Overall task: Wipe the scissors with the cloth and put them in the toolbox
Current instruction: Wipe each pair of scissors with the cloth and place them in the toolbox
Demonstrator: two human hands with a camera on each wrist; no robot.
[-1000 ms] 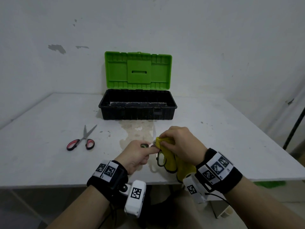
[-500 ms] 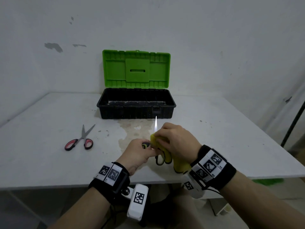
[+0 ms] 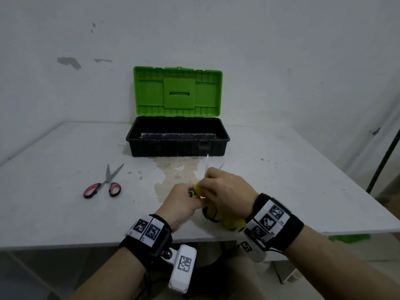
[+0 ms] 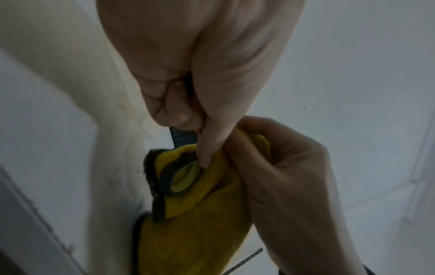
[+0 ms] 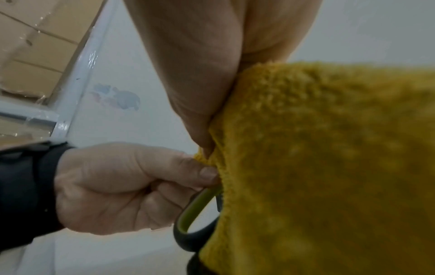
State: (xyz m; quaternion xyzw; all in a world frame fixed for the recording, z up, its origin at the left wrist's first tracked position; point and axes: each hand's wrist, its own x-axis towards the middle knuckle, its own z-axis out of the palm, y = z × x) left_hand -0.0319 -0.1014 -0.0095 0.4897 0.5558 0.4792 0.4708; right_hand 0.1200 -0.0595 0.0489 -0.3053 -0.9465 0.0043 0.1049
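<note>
i see the toolbox (image 3: 177,137) at the back of the table (image 3: 281,180), spare scissors (image 3: 104,184) lying front-left of it, both my hands (image 3: 225,189) before it.

I'm seeing dim, flat light on head view, edges bowed by wide lens, both wrist views soft, close cloth (image 5: 329,158) blurred.

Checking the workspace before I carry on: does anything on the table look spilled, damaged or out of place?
Yes: a brownish stain marks the table just in front of the open toolbox, like a dried spill. The red-handled scissors lie apart to the left. Nothing else looks damaged.
</note>
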